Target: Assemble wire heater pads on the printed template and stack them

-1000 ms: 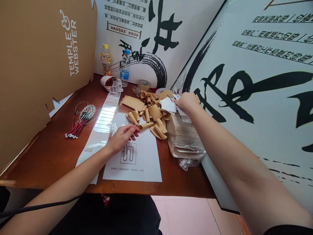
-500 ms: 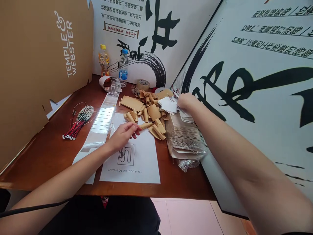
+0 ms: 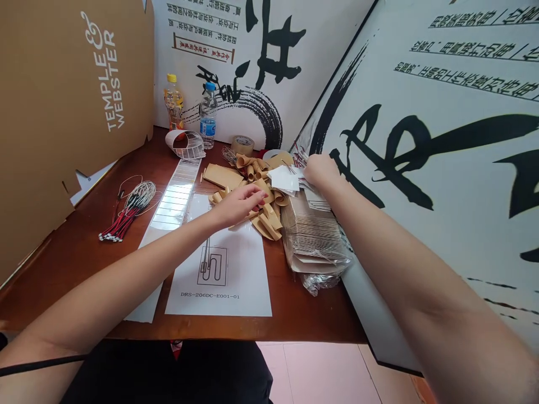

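Over the pile of curled brown paper pieces (image 3: 273, 216), my left hand (image 3: 241, 206) hovers with its fingers loosely stretched and nothing visible in them. My right hand (image 3: 320, 170) is at the back right, by the white cards (image 3: 284, 179) and a bunch of thin red and white wires (image 3: 300, 157). Its fingers are turned away and hidden, so what they grip does not show. Below that hand lies a stack of flat grey-brown pieces (image 3: 314, 235) in clear plastic. A printed sheet with a line drawing (image 3: 219, 303) lies in front of me.
A bundle of red, black and white wires (image 3: 133, 206) lies at left. Beside it runs a label strip (image 3: 174, 196), its end curled near two bottles (image 3: 208, 118). A tape roll (image 3: 242, 146) sits at the back. A cardboard box (image 3: 76, 84) and a printed panel (image 3: 421, 224) flank the table.
My left hand has moved right and slightly up, and its fingers have come out of a pinch. My right hand stays by the cards and wires. The view has shifted slightly.
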Action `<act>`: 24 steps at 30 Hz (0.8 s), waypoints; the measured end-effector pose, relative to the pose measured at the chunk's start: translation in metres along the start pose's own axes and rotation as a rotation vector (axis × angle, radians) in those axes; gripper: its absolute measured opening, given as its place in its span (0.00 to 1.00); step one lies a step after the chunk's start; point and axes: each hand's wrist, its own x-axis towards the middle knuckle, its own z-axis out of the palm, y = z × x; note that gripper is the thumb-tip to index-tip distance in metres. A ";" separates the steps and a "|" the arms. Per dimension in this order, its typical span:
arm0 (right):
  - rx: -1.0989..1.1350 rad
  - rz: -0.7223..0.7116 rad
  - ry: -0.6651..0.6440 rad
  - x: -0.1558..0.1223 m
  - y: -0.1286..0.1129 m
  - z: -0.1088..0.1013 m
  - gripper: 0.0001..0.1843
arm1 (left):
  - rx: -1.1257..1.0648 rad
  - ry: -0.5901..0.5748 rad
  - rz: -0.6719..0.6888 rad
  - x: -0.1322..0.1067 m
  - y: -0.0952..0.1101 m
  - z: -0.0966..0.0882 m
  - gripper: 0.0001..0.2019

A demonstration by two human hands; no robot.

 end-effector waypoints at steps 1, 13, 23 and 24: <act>0.008 0.007 -0.007 -0.002 0.000 0.000 0.19 | 0.008 0.011 0.000 0.004 0.000 0.002 0.13; 0.091 0.090 0.020 -0.022 -0.007 0.011 0.18 | -0.029 0.146 -0.057 0.101 0.009 0.012 0.39; 0.199 0.122 0.056 -0.028 0.000 0.015 0.20 | -0.185 0.173 -0.238 0.131 -0.001 0.025 0.20; 0.209 0.121 0.058 -0.028 0.001 0.016 0.21 | -0.197 0.169 -0.245 0.131 -0.002 0.023 0.20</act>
